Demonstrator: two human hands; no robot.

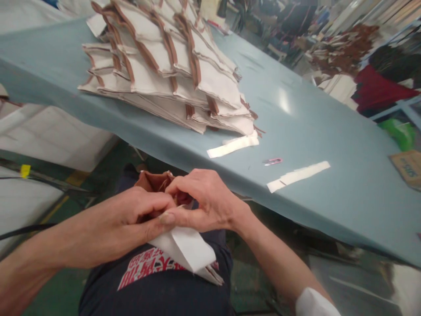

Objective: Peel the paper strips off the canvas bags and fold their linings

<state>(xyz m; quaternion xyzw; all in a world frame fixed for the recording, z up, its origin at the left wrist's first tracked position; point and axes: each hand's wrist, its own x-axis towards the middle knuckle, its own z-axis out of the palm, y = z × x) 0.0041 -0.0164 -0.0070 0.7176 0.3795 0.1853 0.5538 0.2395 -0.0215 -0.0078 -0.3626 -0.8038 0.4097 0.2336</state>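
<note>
Over my lap, my left hand (141,215) and my right hand (207,202) meet, both closed on a folded white-and-brown fabric piece (192,249). Its white end hangs below my thumbs, while a brown part rises behind my fingers. The thumbs press close together on top of the cloth. My fingertips and the middle of the piece are partly hidden. Beyond my hands, a layered pile of cream fabric pieces with brown edging (148,66) lies on the blue-green table (296,131).
Two cream strips, a nearer one (297,176) and one by the pile (233,145), lie close to the table's front edge. Between them is a small pink-handled snipper (272,161). A cardboard box (408,166) stands at the right. Heaps of brown and red cloth (381,90) are farther back.
</note>
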